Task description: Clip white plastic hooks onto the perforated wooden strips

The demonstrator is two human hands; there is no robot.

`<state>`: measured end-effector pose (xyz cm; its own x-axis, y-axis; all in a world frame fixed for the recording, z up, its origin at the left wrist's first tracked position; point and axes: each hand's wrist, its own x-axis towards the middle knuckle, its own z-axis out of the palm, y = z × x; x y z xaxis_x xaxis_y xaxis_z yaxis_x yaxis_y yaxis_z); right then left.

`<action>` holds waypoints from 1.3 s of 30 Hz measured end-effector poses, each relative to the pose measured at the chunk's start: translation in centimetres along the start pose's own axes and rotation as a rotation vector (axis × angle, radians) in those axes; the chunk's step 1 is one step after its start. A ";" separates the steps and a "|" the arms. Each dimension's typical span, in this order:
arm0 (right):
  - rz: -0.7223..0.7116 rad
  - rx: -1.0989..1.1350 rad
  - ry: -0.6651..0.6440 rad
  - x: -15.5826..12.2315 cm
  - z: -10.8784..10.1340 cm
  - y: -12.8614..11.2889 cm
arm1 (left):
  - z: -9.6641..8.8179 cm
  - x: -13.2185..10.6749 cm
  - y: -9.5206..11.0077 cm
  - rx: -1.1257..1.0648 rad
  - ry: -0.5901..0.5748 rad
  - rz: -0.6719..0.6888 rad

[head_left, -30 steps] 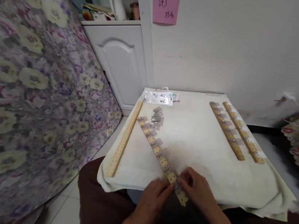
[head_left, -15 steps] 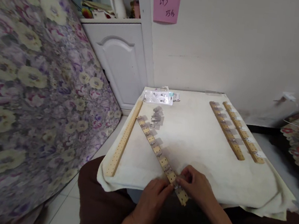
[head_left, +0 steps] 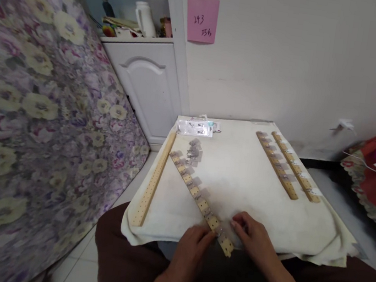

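A long wooden strip with small metal clips along it lies slantwise on the white cloth-covered table. My left hand pinches the strip's near end from the left, fingers closed on it. My right hand rests just right of that end, fingers curled at a small metal clip on the strip. A little heap of loose metal clips lies near the strip's far end.
A bare perforated wooden strip lies along the table's left edge. Two clipped strips lie at the right. A clear packet sits at the far edge. A floral mattress stands left, a white cabinet behind.
The view has tilted slightly, shifting everything left and down. My right hand has drawn a little to the right of the strip's end; the left hand stays pinched on it.
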<state>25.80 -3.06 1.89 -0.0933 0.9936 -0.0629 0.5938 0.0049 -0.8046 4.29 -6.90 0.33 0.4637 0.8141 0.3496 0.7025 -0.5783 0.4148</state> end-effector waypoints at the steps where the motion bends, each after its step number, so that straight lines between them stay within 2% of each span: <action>1: 0.004 0.022 0.012 -0.6 -0.4 0.2 | 0.0 -0.1 -0.1 -0.011 0.012 0.013; 3: 0.045 0.106 -0.032 -1.9 -0.8 0.9 | 0.0 -0.3 -0.3 -0.037 0.034 0.031; 5: 0.137 0.231 -0.146 -3.4 -0.6 1.7 | 0.1 -0.4 -0.4 -0.059 0.045 0.034; 8: 0.289 0.386 -0.296 -5.0 1.0 2.9 | 0.0 -0.3 -0.4 -0.067 0.041 0.036; 11: 0.358 0.526 -0.359 -5.6 3.2 3.5 | -0.2 0.0 -0.1 -0.082 0.011 -0.017; 15: 0.404 0.667 -0.314 -5.1 4.9 2.9 | -0.1 0.5 0.3 -0.135 -0.010 -0.138; 18: 0.443 0.718 -0.251 -4.7 5.3 2.1 | 0.2 0.9 0.3 -0.196 0.009 -0.267; 20: 0.464 0.750 -0.229 -4.7 5.4 1.8 | 0.3 1.0 0.2 -0.226 0.025 -0.299; 28: 0.571 0.915 -0.106 -4.9 5.9 1.0 | 0.6 0.7 -0.2 -0.227 0.064 -0.225; 33: 0.593 0.948 -0.098 -4.9 6.4 0.9 | 0.9 0.5 -0.4 -0.249 0.072 -0.274; 39: 0.551 1.029 -0.071 -5.2 6.7 0.8 | 0.0 -0.3 -1.0 -0.246 0.099 -0.038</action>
<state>21.43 -8.96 -2.37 -0.0890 0.8241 -0.5594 -0.3568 -0.5507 -0.7546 3.45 -6.57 -0.23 0.3756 0.8335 0.4052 0.5608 -0.5524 0.6167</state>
